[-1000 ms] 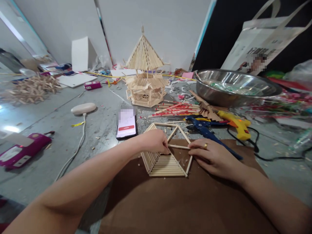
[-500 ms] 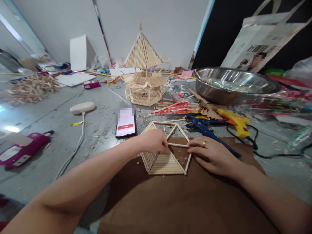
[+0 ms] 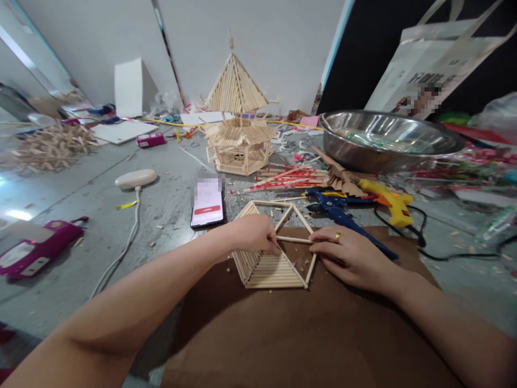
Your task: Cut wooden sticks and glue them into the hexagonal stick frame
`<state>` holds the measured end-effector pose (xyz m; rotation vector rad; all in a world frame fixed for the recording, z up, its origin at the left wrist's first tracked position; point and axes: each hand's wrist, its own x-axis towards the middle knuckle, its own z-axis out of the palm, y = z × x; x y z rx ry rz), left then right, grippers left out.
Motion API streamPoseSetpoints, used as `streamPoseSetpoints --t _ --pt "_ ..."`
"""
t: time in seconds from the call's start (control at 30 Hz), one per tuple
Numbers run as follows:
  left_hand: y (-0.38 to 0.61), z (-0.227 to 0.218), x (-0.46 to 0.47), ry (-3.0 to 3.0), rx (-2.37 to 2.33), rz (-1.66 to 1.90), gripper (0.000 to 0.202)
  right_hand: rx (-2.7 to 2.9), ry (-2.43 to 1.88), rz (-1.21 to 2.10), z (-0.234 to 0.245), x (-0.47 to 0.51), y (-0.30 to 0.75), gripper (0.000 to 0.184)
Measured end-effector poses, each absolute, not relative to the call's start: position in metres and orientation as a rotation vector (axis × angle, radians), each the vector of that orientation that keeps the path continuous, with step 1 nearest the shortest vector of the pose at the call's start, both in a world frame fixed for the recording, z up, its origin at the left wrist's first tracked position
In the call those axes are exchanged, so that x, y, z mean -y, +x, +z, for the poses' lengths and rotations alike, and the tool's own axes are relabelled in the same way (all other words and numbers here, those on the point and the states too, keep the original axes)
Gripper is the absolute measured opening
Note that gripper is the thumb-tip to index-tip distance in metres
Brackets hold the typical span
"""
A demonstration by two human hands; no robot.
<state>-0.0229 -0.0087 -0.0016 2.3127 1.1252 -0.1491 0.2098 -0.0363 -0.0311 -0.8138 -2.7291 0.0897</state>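
Observation:
A flat hexagonal frame of wooden sticks (image 3: 271, 272) lies on a brown board (image 3: 283, 334) in front of me, two of its wedges filled with sticks. My left hand (image 3: 253, 233) rests on the frame's left side, fingers pinched on one end of a loose stick (image 3: 294, 240) laid across the middle. My right hand (image 3: 351, 257), with a ring on one finger, pinches the other end of the same stick at the frame's right side.
A finished stick pagoda (image 3: 237, 124) stands behind, beside a lit phone (image 3: 208, 207). Red-tipped sticks (image 3: 291, 179), a blue glue gun (image 3: 343, 215), a yellow glue gun (image 3: 390, 202) and a steel bowl (image 3: 388, 140) lie to the right. A magenta device (image 3: 36, 250), a white puck with cable (image 3: 135, 179) and a stick pile (image 3: 52, 146) sit left.
Both hands stay on the stick across the frame. The view has shifted slightly; nothing else has visibly moved.

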Motion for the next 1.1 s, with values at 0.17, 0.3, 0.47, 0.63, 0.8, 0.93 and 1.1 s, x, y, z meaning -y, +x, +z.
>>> streamPoseSetpoints --t 0.17,0.3,0.47,0.63,0.8,0.93,1.1 --pt "-0.0244 0.0023 0.0091 2.366 -1.067 -0.169 0.028 2.728 -0.811 0.089 -0.0319 0.0360 0.2099 0.021" --pt "-0.0272 0.0044 0.0075 2.365 -0.957 -0.167 0.022 2.726 -0.809 0.097 -0.0322 0.0364 0.2103 0.021" --pt "-0.0276 0.0041 0.0060 2.344 -0.965 -0.185 0.021 2.734 -0.809 0.081 -0.0317 0.0364 0.2102 0.021" --pt "-0.0267 0.0020 0.0067 2.322 -0.991 -0.158 0.020 2.732 -0.807 0.073 -0.0318 0.0360 0.2097 0.021" --pt "-0.0262 0.0001 0.0067 2.323 -1.020 -0.156 0.019 2.738 -0.804 0.081 -0.0318 0.0355 0.2097 0.022" --pt "-0.0270 0.0012 0.0065 2.320 -1.031 -0.155 0.020 2.740 -0.818 0.080 -0.0322 0.0360 0.2101 0.021" --pt "-0.0301 0.0074 0.0069 2.272 -0.972 -0.194 0.019 2.745 -0.810 0.079 -0.0330 0.0364 0.2101 0.022"
